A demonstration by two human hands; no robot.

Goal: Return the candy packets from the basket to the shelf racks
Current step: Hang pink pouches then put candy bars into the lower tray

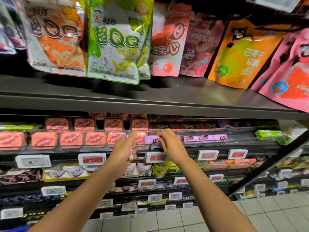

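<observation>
I'm facing a dark metal shelf unit point(150, 97), its top board catching a soft glare from the overhead light. Price tags point(92, 159) are lining the tiers below me. Pale grey floor tiles point(209, 220) are showing at my lower right.

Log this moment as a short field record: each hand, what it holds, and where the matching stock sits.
left hand: holds a small purple candy packet upright in front of the rack
right hand: fingers curled on a purple candy box at the rack front
matching stock: row of purple boxes right of that hand
neighbouring stock: red Kissport tins to the left
basket: not in view
</observation>
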